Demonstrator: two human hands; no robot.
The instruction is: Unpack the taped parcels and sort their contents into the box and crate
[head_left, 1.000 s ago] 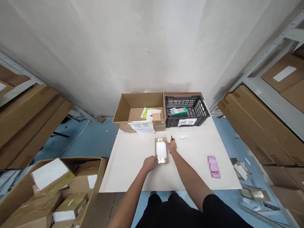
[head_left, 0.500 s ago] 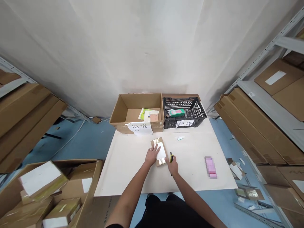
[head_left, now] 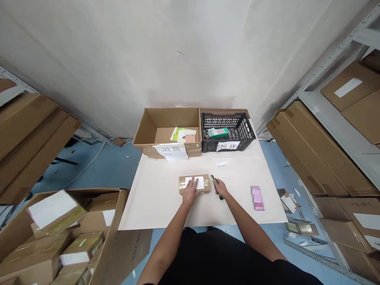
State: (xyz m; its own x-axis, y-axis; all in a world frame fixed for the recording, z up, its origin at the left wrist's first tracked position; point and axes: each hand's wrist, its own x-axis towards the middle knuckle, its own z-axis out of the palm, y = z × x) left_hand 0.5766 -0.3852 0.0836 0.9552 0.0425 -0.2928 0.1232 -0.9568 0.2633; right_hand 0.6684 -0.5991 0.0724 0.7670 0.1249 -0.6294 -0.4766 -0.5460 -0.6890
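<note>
A small taped cardboard box (head_left: 205,179) with a white label lies lengthwise across the table in front of me. My left hand (head_left: 190,191) rests on its top and near side, fingers spread over the label. Just right of the box, my right hand (head_left: 220,187) is closed round a black and yellow box cutter (head_left: 213,179), whose tip points away from me and slightly left. The tip is close to the box's right end; whether any blade is out is too small to tell.
Behind stand an open carton (head_left: 142,148) holding cards or leaflets and a black plastic crate (head_left: 247,144) with a green box (head_left: 219,133). A small white piece (head_left: 222,164) and a pixelated pink item (head_left: 257,198) lie on the table (head_left: 151,198). A large carton (head_left: 120,209) of parcels is at left.
The cardboard box has been turned from pointing away from me to lying sideways. My left hand stayed on it, and my right hand moved slightly right and forward with the box cutter.
</note>
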